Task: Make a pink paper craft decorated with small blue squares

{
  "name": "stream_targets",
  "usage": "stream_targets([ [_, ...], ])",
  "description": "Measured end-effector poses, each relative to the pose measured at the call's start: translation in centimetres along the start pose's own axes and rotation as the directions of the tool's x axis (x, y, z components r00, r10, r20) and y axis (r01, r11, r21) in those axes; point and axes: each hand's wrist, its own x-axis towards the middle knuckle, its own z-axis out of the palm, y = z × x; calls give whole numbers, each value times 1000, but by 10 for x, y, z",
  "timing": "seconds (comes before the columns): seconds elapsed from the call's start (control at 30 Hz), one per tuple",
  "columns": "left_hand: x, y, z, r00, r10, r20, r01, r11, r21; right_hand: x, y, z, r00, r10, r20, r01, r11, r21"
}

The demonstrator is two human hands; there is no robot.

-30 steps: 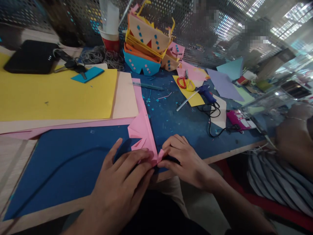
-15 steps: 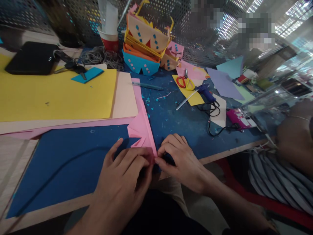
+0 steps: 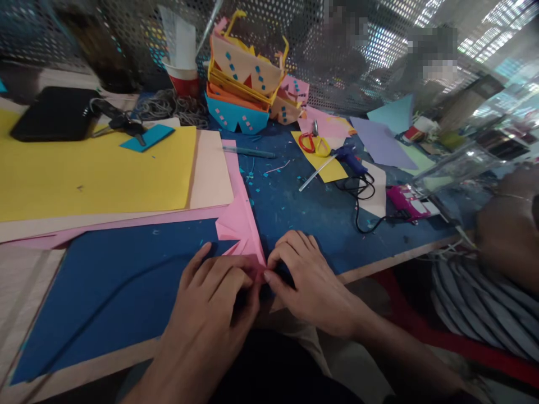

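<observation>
A pink sheet of paper (image 3: pixel 246 224) lies on the blue tabletop, with a narrow fold along its right edge and cut notches on its left side. My left hand (image 3: pixel 219 292) is closed over the paper's near end, fingers curled and pressing on it. At the same near corner, my right hand (image 3: pixel 301 280) pinches the folded edge between thumb and forefinger. The fingertips of both hands almost meet there. Part of the paper is hidden under my left fingers.
Yellow sheets (image 3: pixel 101 174) are stacked at the left, near keys and a black case (image 3: pixel 54 112). Folded paper baskets (image 3: pixel 242 78) stand at the back. Scissors (image 3: pixel 315 143), a glue gun (image 3: pixel 351 160) and a magenta power strip (image 3: pixel 410 202) lie to the right. Another person's arm (image 3: pixel 505 224) rests at far right.
The camera view has shifted slightly. Both hands keep nearly the same place at the near end of the pink paper, with only small finger movement.
</observation>
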Motion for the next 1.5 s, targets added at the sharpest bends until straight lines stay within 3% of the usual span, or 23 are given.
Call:
stream_targets([
  [0.77, 0, -1, 1, 1000, 3, 13, -3, 1000, 2, 0, -4, -2, 998, 50, 23, -51, 999, 12],
  [1.5, -3, -2, 2, 1000, 5, 1, -5, 1000, 11, 6, -4, -7, 997, 11, 72, -10, 1000, -25],
])
